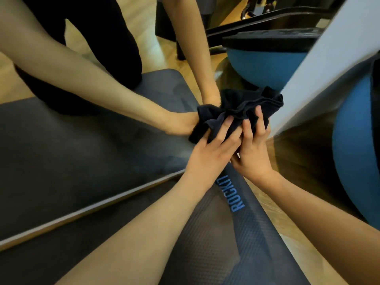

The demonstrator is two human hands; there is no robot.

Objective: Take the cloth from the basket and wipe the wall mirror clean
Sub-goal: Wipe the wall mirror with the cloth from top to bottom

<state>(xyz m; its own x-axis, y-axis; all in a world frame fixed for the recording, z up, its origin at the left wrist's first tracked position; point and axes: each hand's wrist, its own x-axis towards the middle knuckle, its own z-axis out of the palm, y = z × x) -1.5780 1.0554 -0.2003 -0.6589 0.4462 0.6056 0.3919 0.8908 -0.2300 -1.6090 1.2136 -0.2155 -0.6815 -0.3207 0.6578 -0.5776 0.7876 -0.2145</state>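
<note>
A dark, bunched cloth [236, 109] is pushed against the lower part of the wall mirror [82, 153], near its right edge. My left hand [211, 151] holds the cloth from below left, with folds coming up between its fingers. Close beside it, my right hand [254, 147] holds the cloth's right part, fingertips on the fabric. The two hands touch each other. The glass reflects both my arms and the cloth at the upper left. The basket is out of view.
The mirror's pale bottom edge [92, 208] runs diagonally from lower left to the hands. Under my arms lies a dark exercise mat [236, 233] with blue lettering. A blue half-ball [353, 161] stands on the wooden floor [273, 212] at right, beside a white upright surface [329, 58].
</note>
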